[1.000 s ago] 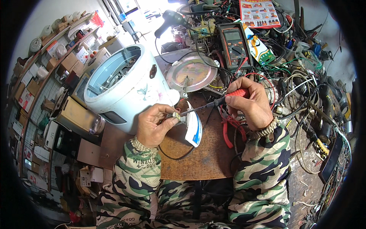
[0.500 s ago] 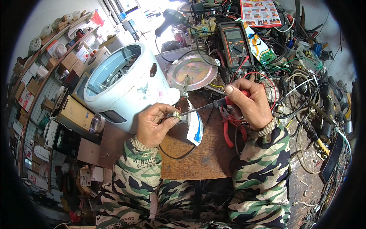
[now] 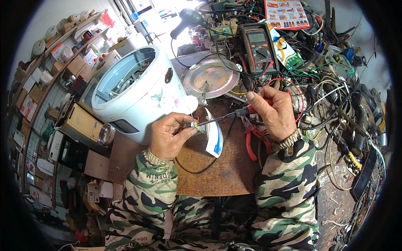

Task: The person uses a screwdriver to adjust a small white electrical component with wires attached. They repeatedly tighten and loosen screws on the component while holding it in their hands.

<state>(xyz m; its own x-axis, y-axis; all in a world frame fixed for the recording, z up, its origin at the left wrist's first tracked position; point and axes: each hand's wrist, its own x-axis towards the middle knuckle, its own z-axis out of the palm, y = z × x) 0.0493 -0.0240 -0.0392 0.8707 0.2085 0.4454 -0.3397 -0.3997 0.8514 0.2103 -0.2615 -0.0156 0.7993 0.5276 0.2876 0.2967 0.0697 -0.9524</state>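
My left hand [image 3: 167,136] pinches a small metal-and-yellowish part [image 3: 195,125] between thumb and fingers; its exact kind is too small to tell. In my right hand [image 3: 275,113] is a screwdriver [image 3: 240,112] with a red and black handle, its shaft pointing left and its tip at that small part. Just beneath the shaft is a curved white and blue panel [image 3: 215,141], close to the fingers of my left hand. The pale-blue rice cooker body [image 3: 140,98] leans to the left of my hands, its open top showing parts inside.
Beyond my hands lies a round metal plate [image 3: 217,73]. Red-handled pliers [image 3: 249,144] rest beside my right wrist. A multimeter [image 3: 258,48] stands behind, amid tangled wires [image 3: 331,90] on the right. Loaded shelves [image 3: 56,77] line the left. The brown board [image 3: 213,180] ends near my lap.
Hardly anything differs. The screwdriver and my right hand have shifted very slightly, and its tip stays at the small part in my left hand.
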